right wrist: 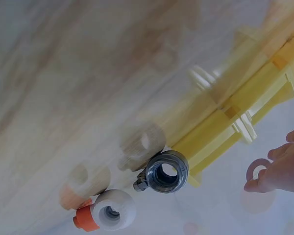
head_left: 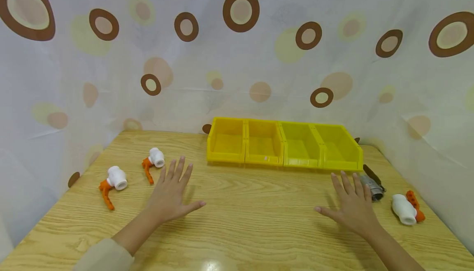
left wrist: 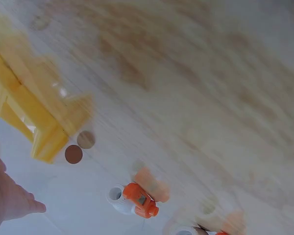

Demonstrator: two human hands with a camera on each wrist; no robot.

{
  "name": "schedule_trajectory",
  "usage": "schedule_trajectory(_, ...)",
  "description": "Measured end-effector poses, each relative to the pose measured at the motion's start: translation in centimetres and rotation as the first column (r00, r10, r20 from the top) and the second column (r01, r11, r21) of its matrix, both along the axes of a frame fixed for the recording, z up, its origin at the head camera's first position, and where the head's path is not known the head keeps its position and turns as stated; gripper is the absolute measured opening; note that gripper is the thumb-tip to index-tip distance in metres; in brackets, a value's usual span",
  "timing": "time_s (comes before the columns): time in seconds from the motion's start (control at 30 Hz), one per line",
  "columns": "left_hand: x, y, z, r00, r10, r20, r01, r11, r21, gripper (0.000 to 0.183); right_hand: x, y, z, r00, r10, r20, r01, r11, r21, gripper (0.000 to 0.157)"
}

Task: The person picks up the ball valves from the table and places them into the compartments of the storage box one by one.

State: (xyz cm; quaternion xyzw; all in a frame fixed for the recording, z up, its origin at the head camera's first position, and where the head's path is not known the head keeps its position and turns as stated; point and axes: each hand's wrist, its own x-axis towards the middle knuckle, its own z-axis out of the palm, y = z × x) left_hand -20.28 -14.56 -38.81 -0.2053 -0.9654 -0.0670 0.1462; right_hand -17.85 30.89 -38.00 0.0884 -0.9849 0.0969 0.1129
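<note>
My left hand (head_left: 171,195) is spread over the left half of the wooden table, fingers straight and holding nothing. Just beyond its fingertips lies a white ball valve (head_left: 156,157) with an orange lever; a second white ball valve (head_left: 117,178) like it lies farther left. My right hand (head_left: 352,207) is likewise spread, empty, on the right side. Beside its fingers is a grey metal valve (head_left: 371,187) with a dark lever, partly hidden by the hand. Farther right lies another white ball valve (head_left: 404,209) with an orange handle. In the right wrist view, the metal valve (right wrist: 167,171) shows its round opening.
A row of several joined yellow bins (head_left: 263,160) stands at the back of the wooden table (head_left: 252,230). Behind and at both sides hangs a white cloth (head_left: 207,61) patterned with brown rings and pale dots.
</note>
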Motion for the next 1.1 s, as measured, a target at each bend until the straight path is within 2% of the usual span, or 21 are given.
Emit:
schedule_trajectory(0.13, -0.1, 0.1, 0.0, 1.0, -0.013, 0.015, 0.013, 1.0, 0.017, 0.101, -0.1, 0.2, -0.1, 1.0, -0.004, -0.001, 0.004, 1.0, 0.005, 0.103)
schedule_trajectory(0.37, -0.5, 0.4, -0.1, 0.999, -0.029, -0.029, 0.029, 0.999, 0.017, 0.099, -0.4, 0.5, 0.1, 1.0, -0.009, 0.012, 0.009, 1.0, -0.004, 0.101)
schedule_trajectory(0.77, -1.2, 1.1, 0.0, 0.999, -0.031, -0.009, 0.031, 0.999, 0.028, 0.095, -0.8, 1.1, 0.3, 0.999, 0.018, 0.031, -0.015, 0.995, -0.097, 0.098)
schedule_trajectory(1.1, -2.0, 1.5, -0.1, 1.0, -0.013, 0.006, 0.013, 1.0, 0.029, 0.092, -1.1, 1.2, 0.6, 0.994, -0.001, 0.106, 0.014, 0.992, -0.127, 0.1)
